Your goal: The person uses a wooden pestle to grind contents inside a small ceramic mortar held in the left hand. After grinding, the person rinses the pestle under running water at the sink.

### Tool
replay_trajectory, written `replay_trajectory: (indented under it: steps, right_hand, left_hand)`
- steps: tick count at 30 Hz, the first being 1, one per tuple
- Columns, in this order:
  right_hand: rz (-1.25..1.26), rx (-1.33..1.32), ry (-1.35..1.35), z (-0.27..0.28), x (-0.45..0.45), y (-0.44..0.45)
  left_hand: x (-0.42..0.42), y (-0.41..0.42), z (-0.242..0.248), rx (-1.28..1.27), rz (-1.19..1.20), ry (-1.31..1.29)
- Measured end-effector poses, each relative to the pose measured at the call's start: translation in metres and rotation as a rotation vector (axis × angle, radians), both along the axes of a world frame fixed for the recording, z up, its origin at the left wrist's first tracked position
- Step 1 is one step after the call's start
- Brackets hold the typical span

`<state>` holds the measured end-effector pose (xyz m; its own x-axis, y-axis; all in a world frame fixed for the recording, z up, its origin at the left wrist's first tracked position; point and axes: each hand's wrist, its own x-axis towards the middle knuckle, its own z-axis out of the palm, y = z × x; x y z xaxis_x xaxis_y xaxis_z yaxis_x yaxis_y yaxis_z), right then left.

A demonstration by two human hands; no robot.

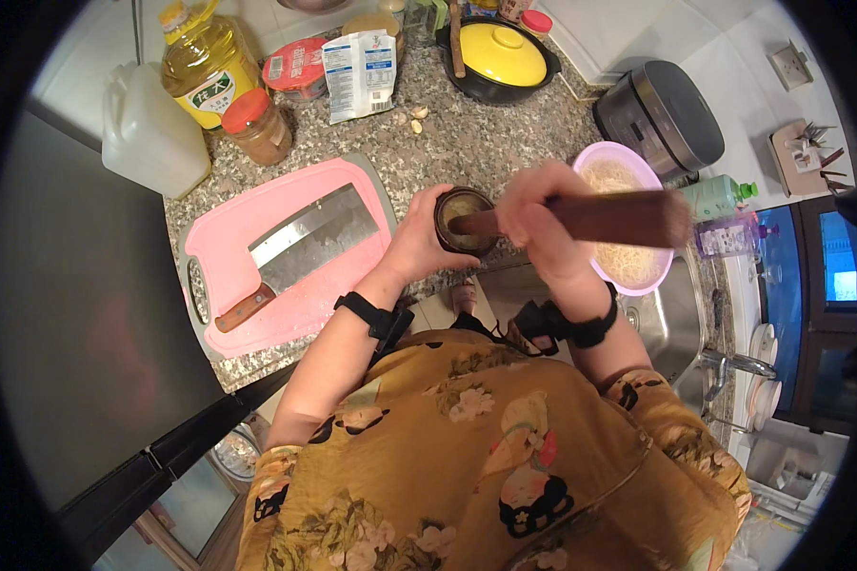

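Observation:
My right hand [543,214] is wrapped around a dark wooden pestle [625,218], whose lower end is inside a small brown mortar [464,250]. Pale mashed matter lines the mortar's inside. Around the mortar's left side curves my left hand [428,239], steadying it near the counter's front edge. Left of it, a cleaver [318,239] with a wooden handle lies flat on a pink cutting board [221,243]. A few garlic cloves [418,120] rest on the granite counter behind the mortar.
A lilac bowl [635,285] of pale shreds sits by the steel sink [675,314]. Behind stand a rice cooker [660,118], a yellow-lidded pot [507,57], a white packet [361,75], a red-lidded jar [257,128], an oil bottle [203,64] and a white jug [153,135].

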<state>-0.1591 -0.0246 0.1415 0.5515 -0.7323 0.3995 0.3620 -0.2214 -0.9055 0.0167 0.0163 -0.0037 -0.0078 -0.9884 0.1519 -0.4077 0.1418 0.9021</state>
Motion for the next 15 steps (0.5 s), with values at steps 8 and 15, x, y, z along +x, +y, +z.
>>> replay_trajectory:
  steps: [8, 15]
  right_hand:
    - [-0.053, 0.0, 0.071, -0.001, 0.011, -0.01]
    - [-0.063, -0.117, 0.11, 0.002, 0.022, -0.015]
  left_hand:
    - [-0.002, 0.001, 0.002, 0.016, 0.02, 0.037]
    - [0.002, -0.013, -0.01, 0.062, -0.084, 0.129]
